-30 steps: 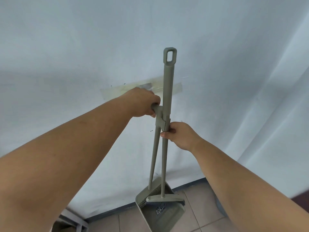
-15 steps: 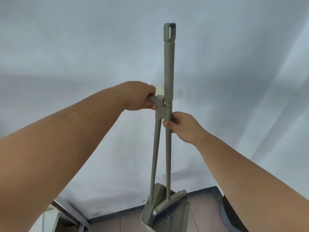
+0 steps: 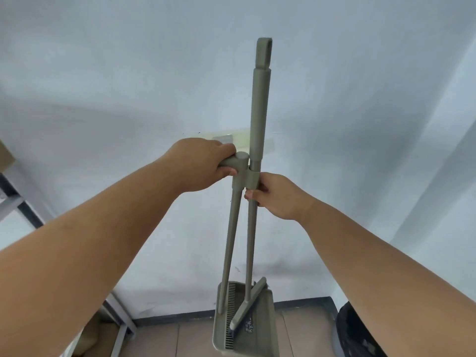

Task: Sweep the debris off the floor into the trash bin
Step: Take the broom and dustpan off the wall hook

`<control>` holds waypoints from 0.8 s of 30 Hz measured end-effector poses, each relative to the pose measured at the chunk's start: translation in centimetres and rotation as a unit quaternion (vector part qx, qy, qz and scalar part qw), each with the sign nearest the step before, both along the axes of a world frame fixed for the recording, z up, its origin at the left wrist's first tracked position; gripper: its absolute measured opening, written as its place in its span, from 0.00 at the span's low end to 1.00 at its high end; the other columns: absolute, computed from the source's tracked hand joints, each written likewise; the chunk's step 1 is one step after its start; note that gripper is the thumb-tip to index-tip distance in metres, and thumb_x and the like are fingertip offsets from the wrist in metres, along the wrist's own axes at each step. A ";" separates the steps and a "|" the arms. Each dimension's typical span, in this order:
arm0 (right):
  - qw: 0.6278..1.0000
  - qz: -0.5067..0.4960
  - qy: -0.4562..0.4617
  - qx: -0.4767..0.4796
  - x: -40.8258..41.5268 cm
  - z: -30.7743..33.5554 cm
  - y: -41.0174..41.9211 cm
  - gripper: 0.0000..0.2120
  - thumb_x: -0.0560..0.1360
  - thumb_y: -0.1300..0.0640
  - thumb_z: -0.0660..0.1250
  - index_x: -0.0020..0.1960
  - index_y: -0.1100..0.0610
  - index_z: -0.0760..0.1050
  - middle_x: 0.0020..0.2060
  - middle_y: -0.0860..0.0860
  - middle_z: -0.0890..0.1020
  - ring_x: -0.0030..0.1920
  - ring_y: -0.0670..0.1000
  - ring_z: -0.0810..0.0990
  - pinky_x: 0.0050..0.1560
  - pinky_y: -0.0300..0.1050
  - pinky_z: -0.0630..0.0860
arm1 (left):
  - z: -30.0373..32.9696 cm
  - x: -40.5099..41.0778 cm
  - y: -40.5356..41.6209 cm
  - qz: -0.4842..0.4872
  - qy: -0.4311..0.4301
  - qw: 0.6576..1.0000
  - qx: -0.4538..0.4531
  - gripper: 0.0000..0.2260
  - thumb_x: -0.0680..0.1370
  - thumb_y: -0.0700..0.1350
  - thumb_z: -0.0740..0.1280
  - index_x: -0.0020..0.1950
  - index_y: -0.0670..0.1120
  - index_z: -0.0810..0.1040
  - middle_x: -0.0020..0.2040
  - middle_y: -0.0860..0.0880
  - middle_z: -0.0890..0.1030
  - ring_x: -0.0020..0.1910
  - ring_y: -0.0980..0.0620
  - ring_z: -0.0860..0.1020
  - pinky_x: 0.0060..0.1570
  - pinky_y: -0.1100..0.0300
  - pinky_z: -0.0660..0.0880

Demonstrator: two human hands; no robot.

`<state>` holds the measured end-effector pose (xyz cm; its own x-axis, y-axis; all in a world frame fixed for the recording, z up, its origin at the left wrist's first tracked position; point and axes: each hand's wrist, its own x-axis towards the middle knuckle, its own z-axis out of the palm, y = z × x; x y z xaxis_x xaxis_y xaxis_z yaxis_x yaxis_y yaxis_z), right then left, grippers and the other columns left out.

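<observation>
Your broom (image 3: 259, 112) stands upright in front of the pale wall (image 3: 103, 86), its long olive-grey handle ending in a hanging loop at the top. Its shaft runs down through a clip on the dustpan handle (image 3: 238, 176), and the broom head (image 3: 248, 304) sits tilted inside the dustpan (image 3: 260, 328), slanting from upper right to lower left. The dustpan hangs low in the view, its open face turned toward you, with a row of comb teeth along its left inner edge. A small printed label shows on the pan's inner surface; you cannot read it.

Your left hand (image 3: 203, 163) is wrapped around the short horizontal grip at the top of the dustpan handle, fingers curled over it. Your right hand (image 3: 277, 195) sits just below the clip, thumb and fingers pinching the broom's shaft where the two handles meet. Both forearms reach forward from the lower corners.

Behind the handles, a strip of clear tape (image 3: 242, 143) is stuck across the wall. Below, a dark baseboard meets the brown tiled floor (image 3: 195, 341). At the lower right, partly hidden by your right forearm, stands a dark trash bin (image 3: 358, 331) close to the dustpan. At the left edge a grey metal frame (image 3: 23, 204) slants down toward the floor.
</observation>
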<state>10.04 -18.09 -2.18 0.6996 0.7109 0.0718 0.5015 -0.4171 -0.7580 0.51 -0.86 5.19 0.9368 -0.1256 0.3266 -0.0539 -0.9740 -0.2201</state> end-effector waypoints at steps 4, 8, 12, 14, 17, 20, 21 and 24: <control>1.000 0.003 -0.013 0.014 -0.4 0.1 -1.6 0.10 0.74 0.50 0.66 0.52 0.55 0.78 0.46 0.50 0.84 0.50 0.52 0.82 0.56 0.54 0.79 | -0.2 -1.1 -1.2 0.011 -0.003 0.999 -0.036 0.14 0.77 0.57 0.57 0.54 0.49 0.70 0.40 0.54 0.71 0.38 0.49 0.70 0.37 0.57 0.67; 0.999 0.022 -0.034 0.030 -0.6 0.6 -3.1 0.10 0.75 0.52 0.67 0.52 0.58 0.78 0.46 0.54 0.83 0.50 0.54 0.82 0.56 0.54 0.78 | -0.4 -1.9 -1.9 0.016 -0.004 0.997 -0.079 0.14 0.77 0.57 0.58 0.53 0.48 0.70 0.37 0.56 0.70 0.38 0.50 0.72 0.39 0.56 0.71; 0.998 0.042 -0.054 0.018 -0.6 1.1 -4.0 0.09 0.76 0.52 0.66 0.50 0.57 0.78 0.45 0.55 0.83 0.49 0.55 0.82 0.55 0.53 0.79 | -0.5 -2.3 -2.8 0.016 -0.001 0.994 -0.109 0.13 0.77 0.58 0.58 0.50 0.49 0.69 0.35 0.56 0.69 0.38 0.49 0.72 0.39 0.54 0.72; 0.997 0.045 -0.064 0.004 -0.4 1.4 -4.6 0.07 0.76 0.52 0.66 0.48 0.56 0.77 0.45 0.54 0.83 0.49 0.54 0.82 0.54 0.49 0.79 | -0.7 -2.5 -2.8 0.020 0.000 0.993 -0.114 0.12 0.77 0.57 0.58 0.48 0.49 0.68 0.35 0.56 0.69 0.38 0.49 0.73 0.39 0.54 0.72; 0.997 0.011 -0.077 -0.002 0.7 2.2 -6.1 0.03 0.76 0.53 0.66 0.44 0.50 0.76 0.44 0.50 0.83 0.49 0.52 0.82 0.53 0.46 0.78 | -0.8 -3.0 -2.2 0.038 0.005 0.992 -0.117 0.09 0.77 0.57 0.57 0.46 0.53 0.64 0.35 0.58 0.68 0.38 0.49 0.72 0.38 0.56 0.68; 0.998 0.005 -0.065 -0.012 1.5 3.5 -6.4 0.04 0.76 0.50 0.65 0.45 0.49 0.76 0.43 0.47 0.83 0.47 0.49 0.82 0.54 0.48 0.79 | -0.2 -2.3 -3.1 0.024 0.001 0.994 -0.105 0.10 0.77 0.57 0.58 0.47 0.51 0.67 0.35 0.57 0.69 0.38 0.49 0.72 0.37 0.57 0.68; 0.998 0.006 -0.065 -0.013 1.6 3.8 -6.2 0.05 0.76 0.49 0.65 0.46 0.50 0.77 0.44 0.47 0.83 0.46 0.49 0.82 0.54 0.48 0.79 | 0.1 -1.9 -3.7 0.016 -0.002 0.995 -0.094 0.11 0.77 0.57 0.58 0.49 0.50 0.68 0.35 0.56 0.69 0.38 0.49 0.72 0.37 0.56 0.68; 0.999 0.005 -0.043 -0.002 1.7 3.8 -5.5 0.07 0.76 0.50 0.66 0.48 0.52 0.78 0.45 0.50 0.84 0.48 0.51 0.83 0.55 0.52 0.80 | 1.0 -1.0 -4.6 0.009 -0.007 0.997 -0.072 0.13 0.77 0.57 0.58 0.52 0.48 0.70 0.34 0.57 0.67 0.38 0.49 0.71 0.38 0.57 0.68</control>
<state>11.75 -23.63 1.62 0.6843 0.7178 0.1280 0.5684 -0.4152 -0.7103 -0.52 -5.47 6.16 0.9339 -0.0599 0.3525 -0.0345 -0.9964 -0.0778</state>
